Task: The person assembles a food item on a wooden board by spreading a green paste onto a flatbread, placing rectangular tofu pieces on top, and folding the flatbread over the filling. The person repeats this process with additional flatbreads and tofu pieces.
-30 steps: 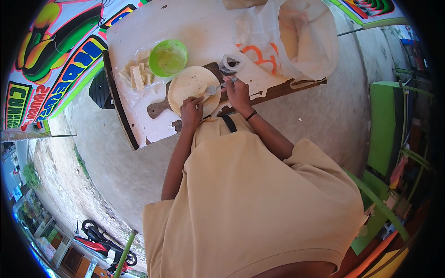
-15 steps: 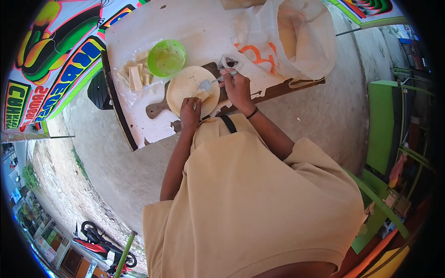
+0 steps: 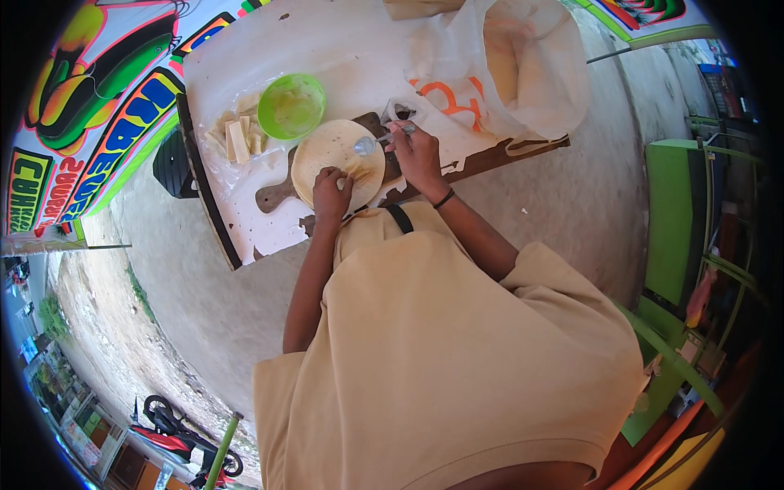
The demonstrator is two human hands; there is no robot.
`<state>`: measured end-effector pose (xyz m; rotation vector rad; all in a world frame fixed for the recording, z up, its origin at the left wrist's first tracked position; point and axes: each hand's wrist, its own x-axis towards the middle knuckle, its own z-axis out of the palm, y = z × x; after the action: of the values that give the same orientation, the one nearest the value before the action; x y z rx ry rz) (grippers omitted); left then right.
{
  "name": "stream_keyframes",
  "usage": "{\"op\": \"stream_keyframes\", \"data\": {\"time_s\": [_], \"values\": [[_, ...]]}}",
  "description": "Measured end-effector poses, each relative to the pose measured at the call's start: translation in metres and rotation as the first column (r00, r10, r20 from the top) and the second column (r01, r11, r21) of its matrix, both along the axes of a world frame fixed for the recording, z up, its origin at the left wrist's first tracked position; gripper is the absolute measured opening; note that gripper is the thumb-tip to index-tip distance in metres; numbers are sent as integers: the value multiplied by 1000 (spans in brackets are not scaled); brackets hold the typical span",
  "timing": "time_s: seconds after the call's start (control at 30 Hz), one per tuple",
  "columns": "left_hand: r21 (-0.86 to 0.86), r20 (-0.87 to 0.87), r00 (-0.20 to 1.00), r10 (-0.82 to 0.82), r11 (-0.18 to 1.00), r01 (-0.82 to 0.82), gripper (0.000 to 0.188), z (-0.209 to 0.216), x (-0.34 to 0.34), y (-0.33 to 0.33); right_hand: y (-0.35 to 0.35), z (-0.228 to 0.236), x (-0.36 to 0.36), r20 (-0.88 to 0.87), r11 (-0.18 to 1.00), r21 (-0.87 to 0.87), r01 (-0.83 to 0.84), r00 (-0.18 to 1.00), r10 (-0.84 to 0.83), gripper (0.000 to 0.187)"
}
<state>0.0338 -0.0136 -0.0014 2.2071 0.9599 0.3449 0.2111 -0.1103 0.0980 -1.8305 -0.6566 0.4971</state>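
A pale round sheet of thin dough (image 3: 322,151), seemingly on top of a stack, lies on a wooden cutting board (image 3: 273,197) near the table's front edge. My left hand (image 3: 331,196) is closed at its near side, fingers pinching a folded bit of the dough sheet. In my right hand (image 3: 416,157) is a metal spoon (image 3: 365,146), its bowl tilted over the sheet's right part. Beyond the board stands a green bowl (image 3: 291,106) with a pale smear inside. Left of it, pale cut sticks (image 3: 238,140) lie on clear plastic.
A large white plastic bag (image 3: 531,73) stands open at the table's right. Beside the board is a small plastic bag (image 3: 404,109) with something dark inside. The white table (image 3: 343,49) has a worn brown front edge. A painted banner (image 3: 106,106) hangs at the left.
The spoon's bowl has shifted slightly over the dough sheet. My left fingers have moved a little on its near side, and the raised flap there now lies lower.
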Motion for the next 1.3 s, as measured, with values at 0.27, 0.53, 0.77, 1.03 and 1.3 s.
{"op": "stream_keyframes", "data": {"time_s": [0.27, 0.53, 0.77, 1.03, 1.3], "values": [[-26, 29, 998, 52, 998, -51, 23, 0, 0, -2, -3, -2, -3, -6, 1000, -19, 24, 1000, -24, 25], [81, -9, 999, -48, 996, 49, 25, 17, 11, -6, 0, -11, -3, -39, 999, 4, 36, 999, -36, 27], [83, 55, 997, -62, 995, 57, 17, 3, 9, -4, 26, 0, -3, 6, 995, 84, 57, 998, -57, 28], [-263, 165, 969, 185, 955, -137, 15, -14, 4, 4, 145, -4, -7, 213, 957, 65, -283, 941, 264, 21], [-364, 91, 987, 132, 927, -90, 19, -20, 1, 17, 191, -71, -27, 260, 959, 77, -272, 934, 244, 24]]}}
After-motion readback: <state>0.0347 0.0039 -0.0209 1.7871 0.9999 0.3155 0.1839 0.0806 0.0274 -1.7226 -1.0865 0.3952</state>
